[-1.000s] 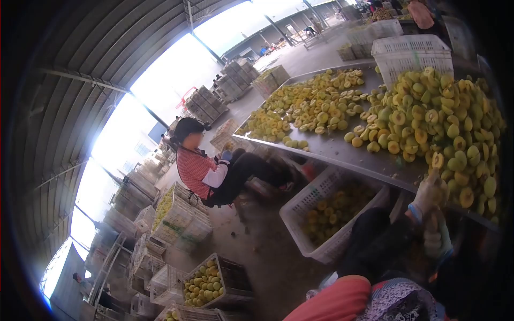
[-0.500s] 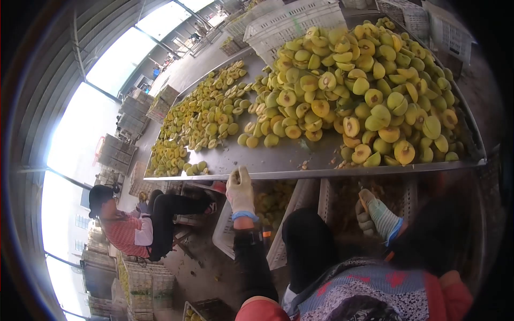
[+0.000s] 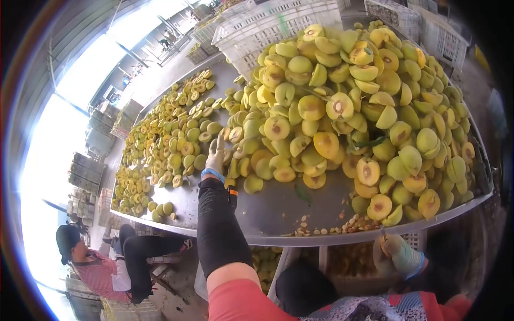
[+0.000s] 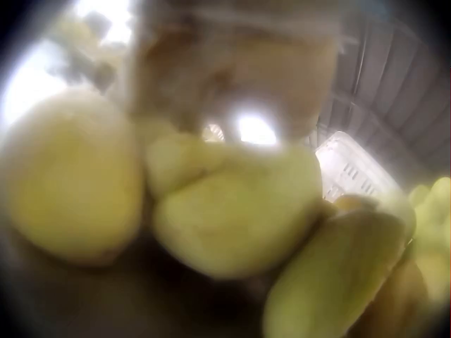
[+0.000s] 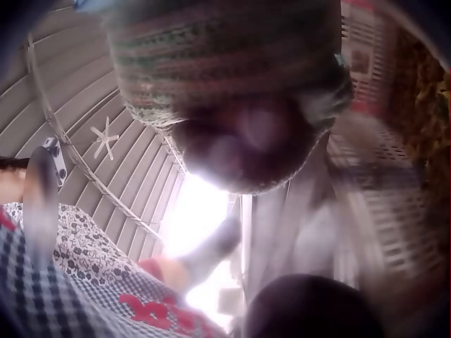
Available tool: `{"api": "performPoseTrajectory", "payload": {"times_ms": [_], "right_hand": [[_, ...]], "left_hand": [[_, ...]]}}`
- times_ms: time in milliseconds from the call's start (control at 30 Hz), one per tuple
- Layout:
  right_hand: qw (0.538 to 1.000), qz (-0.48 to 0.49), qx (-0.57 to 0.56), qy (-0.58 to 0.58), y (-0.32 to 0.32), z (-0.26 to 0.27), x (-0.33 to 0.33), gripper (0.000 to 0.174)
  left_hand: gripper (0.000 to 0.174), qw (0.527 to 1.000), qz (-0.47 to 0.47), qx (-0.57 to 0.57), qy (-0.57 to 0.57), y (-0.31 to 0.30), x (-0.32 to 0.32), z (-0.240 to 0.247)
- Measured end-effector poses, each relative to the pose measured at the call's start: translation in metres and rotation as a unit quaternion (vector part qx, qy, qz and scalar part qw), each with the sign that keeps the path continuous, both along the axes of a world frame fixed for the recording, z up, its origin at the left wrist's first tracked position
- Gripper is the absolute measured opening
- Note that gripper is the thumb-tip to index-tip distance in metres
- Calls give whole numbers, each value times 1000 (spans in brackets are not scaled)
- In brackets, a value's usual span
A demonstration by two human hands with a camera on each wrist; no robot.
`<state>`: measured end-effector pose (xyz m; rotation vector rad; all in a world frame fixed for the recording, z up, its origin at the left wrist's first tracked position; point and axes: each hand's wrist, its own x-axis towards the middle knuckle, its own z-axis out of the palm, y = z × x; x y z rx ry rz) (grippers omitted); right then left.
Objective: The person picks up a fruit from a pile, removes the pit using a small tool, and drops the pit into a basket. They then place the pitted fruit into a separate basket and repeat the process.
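Halved yellow-green fruits (image 3: 312, 108) form a large pile on a metal table (image 3: 267, 214). At the pile's left edge, my gloved left hand (image 3: 216, 156) reaches out with extended fingers among the halves; whether it touches one is unclear. The left wrist view has the blurred glove (image 4: 232, 63) just above several fruits (image 4: 229, 218). Below the table's front edge, my gloved right hand (image 3: 399, 255) is curled round a small tool (image 3: 383, 231), its thin tip pointing up. In the right wrist view the curled glove (image 5: 229, 70) is large, with a blurred blade-like shape (image 5: 42, 204) to its left.
Flatter fruit halves (image 3: 176, 142) spread over the table's left part. A white crate (image 3: 267, 35) stands behind the pile. Small pits (image 3: 358, 223) lie by the front rim. Crates stand beneath the table, and a seated person (image 3: 101, 267) is at lower left.
My left hand has moved from the table's front edge forward over the tabletop to the fruit. The right hand remains low near the front edge. The head view has shifted toward the table.
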<state>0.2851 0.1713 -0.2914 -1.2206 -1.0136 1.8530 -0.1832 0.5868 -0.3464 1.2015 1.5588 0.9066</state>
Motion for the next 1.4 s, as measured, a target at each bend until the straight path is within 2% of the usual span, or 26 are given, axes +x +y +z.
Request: {"api": "performPoseTrajectory", "payload": {"times_ms": [33,67,133,167,233,300,333,400,467,567,600,633,700,800,900,1033,1067,1133,1200,1233,1267,1300,1367,1400], "right_hand": [[1000,9,-8,-2,2,4,2,57],[1000,17,-15,-3,3,7,2,58],[999,33,-24,2,7,9,3,58],[999,41,-27,8,8,8,4,58],[998,56,-18,29,8,9,4,54],[996,65,10,57,11,11,0,47],[996,56,20,64,10,10,-1,47],[995,36,43,78,8,10,-4,45],[996,34,-5,84,6,20,-2,51],[995,23,-12,99,-1,24,0,55],[995,14,-19,95,-4,26,0,55],[995,6,-26,92,-8,27,0,55],[996,-7,-5,85,-16,29,0,54],[997,-23,24,62,-27,28,4,50],[997,-32,53,41,-36,20,8,41],[995,-85,51,0,-40,24,10,32],[994,-103,46,-6,-40,27,10,32],[988,-137,64,-11,-38,23,9,36],[980,-186,65,10,-31,24,9,38],[975,-211,63,20,-28,27,9,40],[975,-218,33,36,-27,33,11,41],[970,-229,46,68,-25,30,9,40],[956,-254,70,128,-20,11,4,38],[959,-245,53,131,-27,24,7,38]], "left_hand": [[76,998,32,2,48,7,5,-1],[72,993,-33,50,100,11,13,1],[67,962,-69,41,260,16,33,5],[66,930,-39,-16,365,-5,70,38],[61,992,0,58,111,12,59,-3],[60,999,20,45,16,-10,83,4],[54,998,65,13,-15,-35,105,23],[48,998,33,41,26,-45,109,14],[46,998,22,34,49,-63,119,14],[47,998,18,-17,56,-115,169,51],[52,992,21,28,118,-109,173,40],[58,986,18,25,162,-117,183,35],[60,982,4,30,184,-125,198,35],[54,966,-72,33,248,-152,217,61],[44,940,-48,68,331,-162,221,74],[36,971,-10,197,133,-182,214,75],[31,979,-9,203,33,-213,229,99],[27,960,-66,262,74,-260,256,116],[29,909,-183,368,74,-311,282,110],[30,895,-222,387,7,-339,300,111],[31,894,-247,371,43,-366,314,121],[41,883,-307,351,57,-378,316,112],[49,902,-310,273,-127,-395,329,94],[53,885,-281,239,-284,-395,332,91]]}}
